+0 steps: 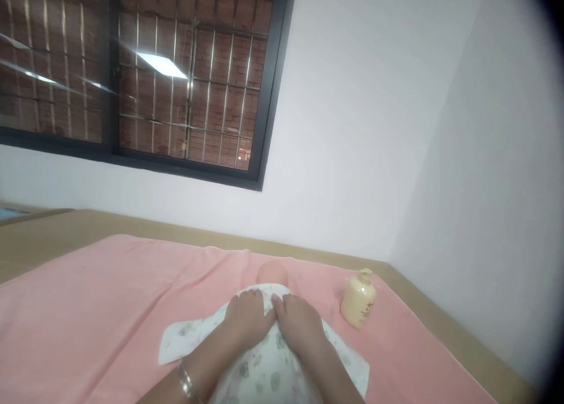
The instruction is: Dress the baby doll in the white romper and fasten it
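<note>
My left hand and my right hand lie side by side, fingers stretched flat, on a white cloth with a green print. The cloth covers a rounded form, and a smooth peach-coloured doll head pokes out just beyond my fingertips. A bracelet circles my left wrist. Both hands press on the cloth and grip nothing. A pale yellow bottle stands upright a short way to the right of my right hand.
A pink towel is spread over a tan surface that meets white walls. A barred window with a brick wall behind it is up on the left. The room's corner lies at the right.
</note>
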`<state>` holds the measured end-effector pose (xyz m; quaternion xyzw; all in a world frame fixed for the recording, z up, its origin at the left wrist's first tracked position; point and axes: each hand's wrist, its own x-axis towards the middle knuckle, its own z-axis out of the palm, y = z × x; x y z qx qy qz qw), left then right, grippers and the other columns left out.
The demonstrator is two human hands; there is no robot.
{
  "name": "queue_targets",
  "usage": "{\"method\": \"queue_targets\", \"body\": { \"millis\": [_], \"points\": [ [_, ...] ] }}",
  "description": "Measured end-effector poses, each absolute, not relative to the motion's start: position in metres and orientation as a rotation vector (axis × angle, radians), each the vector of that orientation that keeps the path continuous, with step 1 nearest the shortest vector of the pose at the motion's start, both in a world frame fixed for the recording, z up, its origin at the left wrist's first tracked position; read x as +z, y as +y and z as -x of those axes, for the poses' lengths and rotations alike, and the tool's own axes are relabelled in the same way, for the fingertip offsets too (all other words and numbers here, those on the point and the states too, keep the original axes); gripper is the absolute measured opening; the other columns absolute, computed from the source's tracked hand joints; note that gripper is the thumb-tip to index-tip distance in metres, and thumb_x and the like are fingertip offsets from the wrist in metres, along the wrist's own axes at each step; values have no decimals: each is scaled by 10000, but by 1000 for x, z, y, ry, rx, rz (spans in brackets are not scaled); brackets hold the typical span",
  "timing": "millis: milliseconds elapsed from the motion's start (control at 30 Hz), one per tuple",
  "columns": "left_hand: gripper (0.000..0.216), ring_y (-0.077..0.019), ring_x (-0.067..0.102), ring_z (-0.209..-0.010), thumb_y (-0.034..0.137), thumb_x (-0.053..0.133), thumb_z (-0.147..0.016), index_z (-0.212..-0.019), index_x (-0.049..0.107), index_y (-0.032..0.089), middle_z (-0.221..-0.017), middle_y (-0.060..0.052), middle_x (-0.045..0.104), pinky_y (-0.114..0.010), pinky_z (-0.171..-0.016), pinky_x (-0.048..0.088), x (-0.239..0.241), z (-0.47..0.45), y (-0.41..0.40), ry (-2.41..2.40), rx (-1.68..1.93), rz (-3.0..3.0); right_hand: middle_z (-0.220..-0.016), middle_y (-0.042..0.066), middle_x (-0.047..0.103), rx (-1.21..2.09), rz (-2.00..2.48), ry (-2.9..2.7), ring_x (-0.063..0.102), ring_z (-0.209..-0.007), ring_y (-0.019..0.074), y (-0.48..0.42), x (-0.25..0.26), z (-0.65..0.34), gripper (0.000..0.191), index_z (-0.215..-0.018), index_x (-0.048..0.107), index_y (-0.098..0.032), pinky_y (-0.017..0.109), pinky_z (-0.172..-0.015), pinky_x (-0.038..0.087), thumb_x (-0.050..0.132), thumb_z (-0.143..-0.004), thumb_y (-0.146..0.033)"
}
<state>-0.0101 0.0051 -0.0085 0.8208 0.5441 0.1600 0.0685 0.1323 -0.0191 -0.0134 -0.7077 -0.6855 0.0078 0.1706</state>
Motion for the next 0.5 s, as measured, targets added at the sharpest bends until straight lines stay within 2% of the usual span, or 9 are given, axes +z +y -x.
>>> {"method": "queue_targets", "body": {
  "millis": [167,233,300,400,500],
  "points": [
    [691,-384,543,-975,579,317,-809,-1218,530,63,-1102,-231,587,-504,-837,370,-12,-3,-14,1823,377,-2559,-937,121,668,188,1986,-1919,619,-845,222,-3,-26,-149,690,-952,647,-161,309,-700,420,69,-944,-538],
    [692,-382,548,-966,586,322,-807,-1204,539,62,-1079,-231,597,-503,-838,369,-12,-4,-14,1816,369,-2558,-901,125,670,190,2003,-1927,618,-823,227,-7,-20,-148,684,-911,659,-159,312,-691,416,78,-948,-518],
    [663,-364,556,-969,607,299,-816,-1122,591,97,-1054,-206,617,-488,-852,372,-10,1,-9,1765,415,-2534,-868,132,668,149,2038,-1931,615,-801,235,-15,-11,-143,660,-872,666,-154,321,-687,411,100,-954,-483],
    [595,-292,581,-966,653,279,-817,-992,633,208,-1052,-115,646,-399,-845,406,-5,11,2,1581,507,-2408,-841,135,663,136,2042,-1935,610,-783,237,-25,1,-135,628,-841,669,-147,322,-681,407,129,-957,-447],
    [575,-249,603,-925,710,309,-784,-989,612,266,-1048,-51,655,-334,-779,437,-2,17,8,1467,529,-2271,-834,124,663,162,2025,-1914,608,-782,235,-26,1,-134,619,-822,663,-155,322,-682,407,131,-957,-442]
  ]
}}
